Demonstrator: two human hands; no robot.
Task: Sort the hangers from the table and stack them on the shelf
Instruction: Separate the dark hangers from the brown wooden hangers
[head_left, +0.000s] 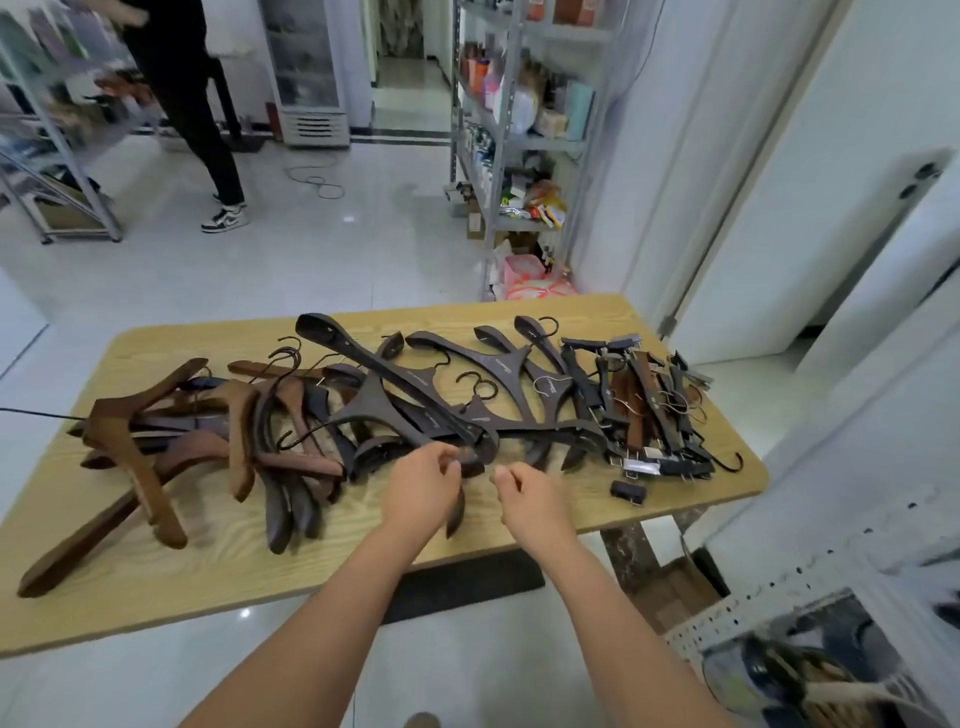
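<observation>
A light wooden table carries a spread of hangers. Brown wooden hangers lie heaped at the left. Dark, nearly black hangers fan across the middle. Short clip hangers are bunched at the right, with a loose dark clip in front of them. My left hand is at the near end of a dark hanger, fingers curled on its tip. My right hand hovers just beside it, fingers curled and holding nothing.
A person in dark clothes stands at the back left by a metal rack. A stocked metal shelf is behind the table. A perforated shelf sits at the lower right. A cable lies on the tiled floor.
</observation>
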